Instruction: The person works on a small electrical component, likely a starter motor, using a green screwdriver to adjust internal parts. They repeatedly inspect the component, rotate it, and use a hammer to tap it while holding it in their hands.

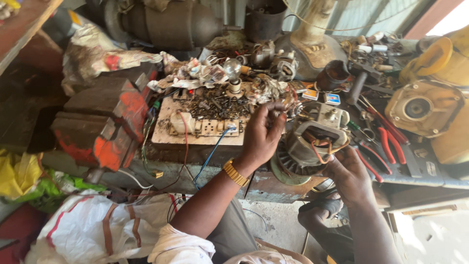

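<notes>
Between hands, at bench edge: small electric motor [312,142], copper windings exposed. Likely heavy, rigid; windings and thin wires fragile, so grip metal casing, not coils. Right hand [348,175] cupped under motor's near side, supporting it. Left hand [261,134] raised beside motor, fingertips pinched on small part, unclear what. Red-handled pliers [388,146] beyond right hand.
</notes>
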